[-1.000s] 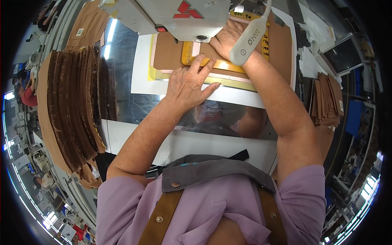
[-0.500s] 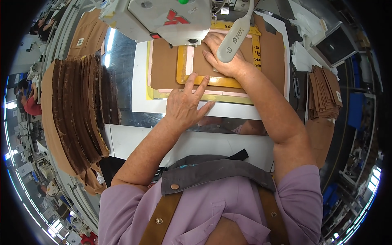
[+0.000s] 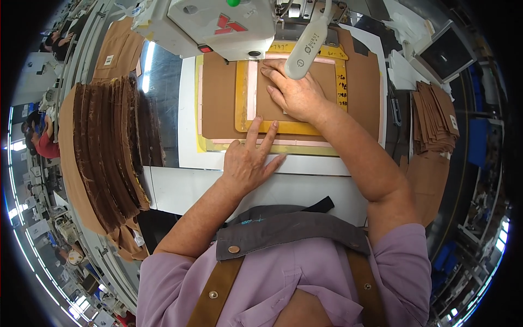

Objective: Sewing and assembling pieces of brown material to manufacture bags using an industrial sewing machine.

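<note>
A yellow rectangular frame (image 3: 305, 127) with handwritten marks lies on brown fabric (image 3: 220, 103). Pale pink strips (image 3: 252, 90) run along its inner edges. My left hand (image 3: 248, 161) is open, fingers spread, with two fingertips on the frame's near bar. Inside the frame my right hand (image 3: 299, 95) lies open on a brown fabric panel (image 3: 267, 106), its fingers stretched toward the far left corner. The fabric rests on a yellowish template sheet (image 3: 261, 148) over a white board (image 3: 188, 131). A white lamp head (image 3: 305, 52) hangs above my right hand and covers part of it.
A grey-white sewing machine head (image 3: 223, 27) overhangs the far left of the frame. Thick brown fabric stacks (image 3: 103, 152) stand at my left. More brown pieces (image 3: 433, 120) lie at the right, near a small screen (image 3: 449, 52). People and machines show farther left.
The yellow frame, fabric, template and white board have slid toward me, covering most of the shiny strip at the near edge. Both hands have come nearer with them.
</note>
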### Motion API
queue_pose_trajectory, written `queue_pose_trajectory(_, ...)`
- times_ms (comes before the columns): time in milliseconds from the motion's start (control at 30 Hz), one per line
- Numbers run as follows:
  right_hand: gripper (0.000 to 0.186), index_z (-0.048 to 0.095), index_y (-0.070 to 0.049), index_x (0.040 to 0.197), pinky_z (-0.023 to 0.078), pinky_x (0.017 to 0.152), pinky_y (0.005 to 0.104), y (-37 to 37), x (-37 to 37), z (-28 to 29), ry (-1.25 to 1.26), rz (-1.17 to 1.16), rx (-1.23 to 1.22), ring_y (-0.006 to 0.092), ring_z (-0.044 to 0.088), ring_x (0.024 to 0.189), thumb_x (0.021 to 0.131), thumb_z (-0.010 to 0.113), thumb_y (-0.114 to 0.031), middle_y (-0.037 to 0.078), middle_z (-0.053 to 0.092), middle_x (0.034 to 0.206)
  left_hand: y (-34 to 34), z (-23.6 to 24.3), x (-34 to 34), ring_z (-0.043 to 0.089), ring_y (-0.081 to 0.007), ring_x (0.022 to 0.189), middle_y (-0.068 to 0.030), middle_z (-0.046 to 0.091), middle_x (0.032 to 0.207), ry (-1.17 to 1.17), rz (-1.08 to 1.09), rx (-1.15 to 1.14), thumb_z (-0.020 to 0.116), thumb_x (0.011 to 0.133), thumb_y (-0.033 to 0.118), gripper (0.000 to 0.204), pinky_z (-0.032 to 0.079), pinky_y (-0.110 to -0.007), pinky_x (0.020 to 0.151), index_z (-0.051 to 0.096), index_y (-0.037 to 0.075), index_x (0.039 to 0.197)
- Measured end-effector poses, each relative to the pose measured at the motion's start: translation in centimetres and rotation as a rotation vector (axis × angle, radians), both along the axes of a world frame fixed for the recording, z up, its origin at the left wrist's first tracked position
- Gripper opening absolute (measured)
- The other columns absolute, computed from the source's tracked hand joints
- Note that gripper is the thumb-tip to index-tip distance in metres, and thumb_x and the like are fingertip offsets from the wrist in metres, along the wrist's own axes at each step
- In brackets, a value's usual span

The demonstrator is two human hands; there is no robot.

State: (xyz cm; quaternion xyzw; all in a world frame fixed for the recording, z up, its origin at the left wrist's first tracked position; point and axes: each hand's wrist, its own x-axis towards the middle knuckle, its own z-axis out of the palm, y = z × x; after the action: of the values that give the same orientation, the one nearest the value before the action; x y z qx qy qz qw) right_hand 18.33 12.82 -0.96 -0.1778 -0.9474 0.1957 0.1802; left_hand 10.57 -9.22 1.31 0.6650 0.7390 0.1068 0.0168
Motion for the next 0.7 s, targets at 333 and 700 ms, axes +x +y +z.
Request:
queue_pose_trajectory(333, 0.05, 0.053, -0.01, 0.142, 0.041, 0.112, 0.0484, -0.2, 0.2, -0.5, 0.033, 0.035, 0.016, 0.0358, 0.052, 0.127, 0.095, 0.064, -0.023, 0.017, 0.055, 0.134, 2.7, 2.2, -2.1, 0.068, -0.0233, 0.089, -0.0134, 0.066, 0.123, -0.137, -0.03, -0.064, 0.08, 0.084, 0.034, 0.058, 0.051, -0.036, 0.074, 0.064, 0.009, 0.133)
queue_pose_trajectory(700, 0.046, 0.06, -0.009, 0.137, 0.048, 0.104, 0.0456, -0.4, 0.0, 0.0, 0.115, 0.054, 0.109, 0.0281, 0.058, 0.124, 0.093, 0.067, -0.021, 0.006, 0.058, 0.141, 4.0, 0.6, -3.3, 0.068, -0.0233, 0.086, -0.0098, 0.074, 0.117, -0.025, -0.012, 0.171, 0.078, 0.085, 0.027, 0.035, 0.049, -0.037, 0.079, 0.074, 0.004, 0.112)
